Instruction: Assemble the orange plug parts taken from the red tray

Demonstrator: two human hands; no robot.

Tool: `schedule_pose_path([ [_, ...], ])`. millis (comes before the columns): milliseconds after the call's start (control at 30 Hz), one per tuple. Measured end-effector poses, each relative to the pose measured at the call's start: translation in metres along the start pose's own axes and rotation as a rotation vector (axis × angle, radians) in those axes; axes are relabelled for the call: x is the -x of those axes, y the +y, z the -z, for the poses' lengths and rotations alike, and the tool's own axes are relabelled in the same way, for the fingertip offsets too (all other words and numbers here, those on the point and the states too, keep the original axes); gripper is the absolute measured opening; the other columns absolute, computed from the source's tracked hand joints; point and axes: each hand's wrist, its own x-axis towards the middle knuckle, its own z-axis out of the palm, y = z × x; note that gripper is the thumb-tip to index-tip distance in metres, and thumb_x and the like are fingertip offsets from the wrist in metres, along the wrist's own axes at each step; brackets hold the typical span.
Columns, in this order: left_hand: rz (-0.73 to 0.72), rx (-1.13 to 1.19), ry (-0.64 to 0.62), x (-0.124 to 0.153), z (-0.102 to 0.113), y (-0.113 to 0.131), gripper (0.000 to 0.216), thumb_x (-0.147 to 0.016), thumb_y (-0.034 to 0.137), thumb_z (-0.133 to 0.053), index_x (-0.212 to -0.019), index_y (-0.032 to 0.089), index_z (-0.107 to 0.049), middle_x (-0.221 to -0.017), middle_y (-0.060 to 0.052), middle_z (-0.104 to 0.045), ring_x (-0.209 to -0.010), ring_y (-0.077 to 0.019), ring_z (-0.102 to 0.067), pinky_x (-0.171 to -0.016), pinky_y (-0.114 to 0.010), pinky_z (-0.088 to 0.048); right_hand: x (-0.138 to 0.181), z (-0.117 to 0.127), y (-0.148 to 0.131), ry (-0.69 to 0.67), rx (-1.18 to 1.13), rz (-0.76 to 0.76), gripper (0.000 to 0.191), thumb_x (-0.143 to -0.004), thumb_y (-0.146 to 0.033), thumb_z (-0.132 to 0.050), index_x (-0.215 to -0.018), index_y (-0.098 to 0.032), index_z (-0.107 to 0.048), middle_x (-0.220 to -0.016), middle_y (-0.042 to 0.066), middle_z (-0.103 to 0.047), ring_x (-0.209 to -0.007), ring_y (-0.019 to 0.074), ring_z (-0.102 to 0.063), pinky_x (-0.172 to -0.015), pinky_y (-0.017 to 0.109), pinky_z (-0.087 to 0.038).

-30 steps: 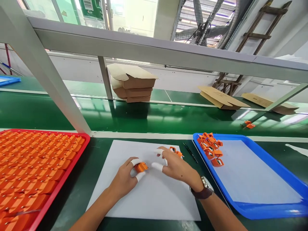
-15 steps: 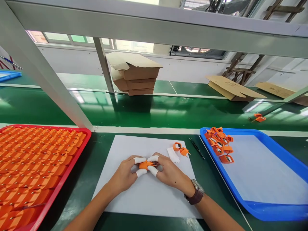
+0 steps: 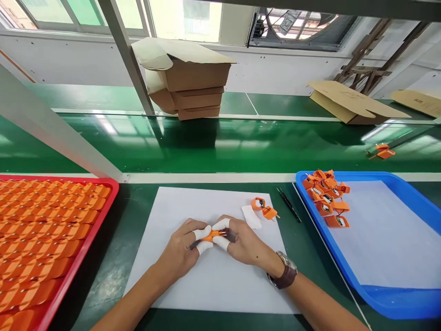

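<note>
hold: left hand (image 3: 181,253) and right hand (image 3: 246,243) both pinch the small orange plastic part (image 3: 211,235) between them | feel: likely light, rigid, slick | grip: by its flat sides

Bright daylight from the windows (image 3: 186,18) glares on the glossy green belt (image 3: 220,142); wide-angle edges bend.

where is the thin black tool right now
In the head view the thin black tool lies right of centre on the green bench, between the white sheet and the blue tray, near loose orange parts.
</note>
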Motion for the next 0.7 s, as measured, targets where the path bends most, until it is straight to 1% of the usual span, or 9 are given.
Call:
schedule_pose_path([
  [133,0.039,-0.001,-0.013,0.001,0.0,-0.004,0.039,-0.09,0.014,-0.067,-0.126,0.028,-0.061,-0.114,-0.006,-0.068,-0.102,-0.0204,-0.064,-0.084,-0.038,-0.059,-0.001,-0.002,0.003,0.006,-0.028,-0.063,0.022,-0.088,-0.014,-0.06,-0.106,-0.024,-0.065,-0.1,0.001,-0.064,-0.084,0.0147,-0.059,-0.075,0.031,-0.05],
  [233,0.062,-0.048,-0.036,0.004,-0.002,-0.003,0.041,-0.088,0.015,-0.07,-0.126,0.026,-0.057,-0.118,-0.007,-0.065,-0.108,-0.0217,-0.063,-0.091,-0.04,-0.058,0.002,-0.007,0.001,0.042,-0.059,-0.081,0.021,-0.087,-0.013,-0.06,-0.105,-0.024,-0.062,-0.097,0.0,-0.063,-0.082,0.014,-0.058,-0.074,0.03,-0.05],
  [367,0.108,-0.138,-0.05,0.006,-0.006,0.003,0.046,-0.085,0.009,-0.066,-0.126,0.024,-0.052,-0.121,-0.008,-0.062,-0.112,-0.0221,-0.061,-0.094,-0.041,-0.057,0.005,-0.011,-0.003,0.08,-0.028,-0.037,0.02,-0.087,-0.013,-0.06,-0.104,-0.024,-0.061,-0.097,0.0,-0.061,-0.081,0.014,-0.058,-0.074,0.03,-0.051],
  [467,0.154,-0.146,-0.02,0.006,-0.005,0.007,0.047,-0.083,0.008,-0.063,-0.126,0.024,-0.052,-0.119,-0.007,-0.06,-0.11,-0.0214,-0.062,-0.092,-0.04,-0.058,0.007,-0.009,-0.007,0.064,0.041,-0.014,0.02,-0.09,-0.02,-0.061,-0.109,-0.025,-0.061,-0.098,0.001,-0.062,-0.082,0.0149,-0.057,-0.076,0.032,-0.051],
  [533,0.199,-0.107,0.011,0.005,0.001,0.006,0.048,-0.083,0.01,-0.063,-0.127,0.025,-0.052,-0.12,-0.007,-0.058,-0.108,-0.021,-0.062,-0.091,-0.039,-0.058,0.009,-0.006,-0.009,0.054,0.069,-0.028,0.03,-0.091,-0.03,-0.064,-0.12,-0.026,-0.057,-0.099,0.001,-0.061,-0.083,0.0159,-0.058,-0.077,0.033,-0.053],
  [600,0.263,-0.069,0.038,0.004,0.01,0.005,0.046,-0.084,0.014,-0.062,-0.128,0.026,-0.053,-0.122,-0.007,-0.057,-0.11,-0.0212,-0.061,-0.094,-0.04,-0.056,0.012,-0.005,-0.01,0.053,0.153,-0.018,0.047,-0.09,-0.041,-0.067,-0.13,-0.024,-0.05,-0.106,0.005,-0.06,-0.089,0.0186,-0.059,-0.08,0.037,-0.054],
  [700,0.433,-0.063,0.019,0.002,0.029,0.0,0.041,-0.086,0.019,-0.062,-0.125,0.028,-0.057,-0.127,-0.006,-0.058,-0.115,-0.0224,-0.06,-0.103,-0.042,-0.051,0.015,-0.006,-0.01,0.018,0.402,0.078,0.068,-0.084,-0.052,-0.072,-0.136,-0.018,-0.046,-0.125,0.014,-0.055,-0.111,0.0288,-0.053,-0.095,0.048,-0.05],
])
